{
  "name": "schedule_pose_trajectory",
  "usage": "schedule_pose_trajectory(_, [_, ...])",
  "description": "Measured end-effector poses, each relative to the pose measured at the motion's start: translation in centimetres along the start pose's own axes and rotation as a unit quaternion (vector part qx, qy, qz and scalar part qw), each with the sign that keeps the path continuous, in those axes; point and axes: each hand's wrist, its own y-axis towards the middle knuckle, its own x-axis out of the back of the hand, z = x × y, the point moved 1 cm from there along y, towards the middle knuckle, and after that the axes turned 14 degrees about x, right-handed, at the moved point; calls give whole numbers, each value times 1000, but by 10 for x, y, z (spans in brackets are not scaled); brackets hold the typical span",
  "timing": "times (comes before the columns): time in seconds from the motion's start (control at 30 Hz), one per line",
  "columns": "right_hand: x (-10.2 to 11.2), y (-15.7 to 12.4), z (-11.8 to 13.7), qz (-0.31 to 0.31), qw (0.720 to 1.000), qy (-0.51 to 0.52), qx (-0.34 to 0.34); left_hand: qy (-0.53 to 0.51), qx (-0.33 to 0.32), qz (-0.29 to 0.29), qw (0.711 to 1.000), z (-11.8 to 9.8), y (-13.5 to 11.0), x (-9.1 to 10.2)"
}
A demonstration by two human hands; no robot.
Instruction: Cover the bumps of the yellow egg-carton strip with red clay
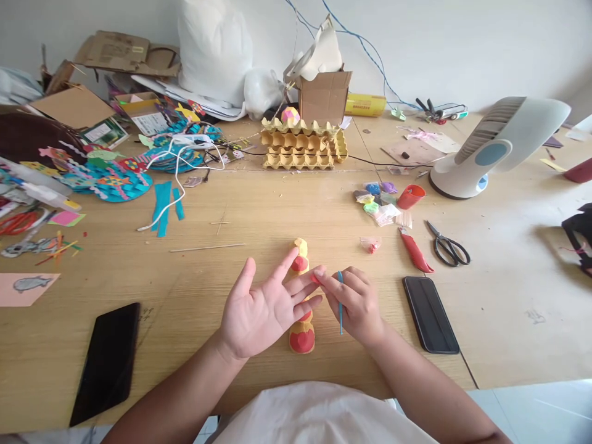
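As a red clay bit is pinched by the right grip, closed on a blue tool, at the open left grip, the clay figure beneath may be dented.

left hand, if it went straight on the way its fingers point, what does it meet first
Probably the right hand, holding a thin blue stick: their fingertips seem to touch. The yellow and red figure lies beneath; depth unclear.
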Motion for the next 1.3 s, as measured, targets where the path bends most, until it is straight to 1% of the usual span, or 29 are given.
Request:
schedule_pose_trajectory(0.1, [-2, -1, -1, 0, 1000, -18, 4, -37, 11, 18, 999, 2, -1, -1])
schedule_pose_trajectory(0.2, [-1, 1, -1, -13, 1000, -2, -10, -38, 14, 18, 999, 2, -1, -1])
schedule_pose_trajectory(0.3, [0, 4, 0, -27, 996, 57, -63, -12, 11, 6, 1000, -1, -1, -2])
schedule_pose_trajectory(0.37, [1, 6, 0, -43, 986, 112, -115, 13, 3, 2, 1000, -3, -1, -1])
schedule_pose_trajectory(0.43, [1, 7, 1, -51, 978, 145, -143, 33, -1, 1, 999, -3, -1, 0])
schedule_pose_trajectory(0.5, [2, 7, 1, -55, 980, 141, -130, 47, 9, 1, 999, -2, 0, 2])
schedule_pose_trajectory(0.63, [3, 4, 3, -43, 996, 62, -43, 87, 45, 19, 995, 5, 2, 5])
schedule_pose_trajectory(0.73, [1, 1, 5, -15, 1000, 9, 6, 118, 57, 28, 991, 10, 4, 6])
schedule_pose_trajectory(0.83, [0, 0, 7, 1, 1000, 4, 7, 140, 60, 35, 988, 13, 5, 7])
schedule_pose_trajectory(1.0, [0, 3, 7, -28, 999, 42, -9, 131, 61, 40, 989, 13, 6, 9])
schedule_pose_trajectory(1.07, [0, 4, 6, -24, 997, 61, -29, 129, 65, 42, 989, 12, 6, 8])
schedule_pose_trajectory(1.1, [1, 5, 6, -26, 995, 84, -55, 129, 66, 42, 989, 12, 6, 7])
schedule_pose_trajectory(1.13, [1, 5, 5, -33, 988, 119, -96, 131, 63, 40, 989, 11, 6, 6])
schedule_pose_trajectory(1.17, [2, 5, 3, -43, 974, 165, -152, 135, 57, 35, 989, 10, 6, 6])
schedule_pose_trajectory(1.2, [2, 5, 2, -53, 949, 219, -220, 143, 44, 24, 988, 9, 5, 6])
schedule_pose_trajectory(1.23, [2, 5, 0, -62, 913, 277, -292, 160, 19, 7, 987, 9, 4, 6])
schedule_pose_trajectory(1.27, [2, 6, -2, -68, 867, 339, -359, 189, -14, -15, 982, 8, 4, 8])
schedule_pose_trajectory(1.3, [1, 6, -3, -71, 815, 400, -413, 231, -63, -46, 970, 6, 3, 10])
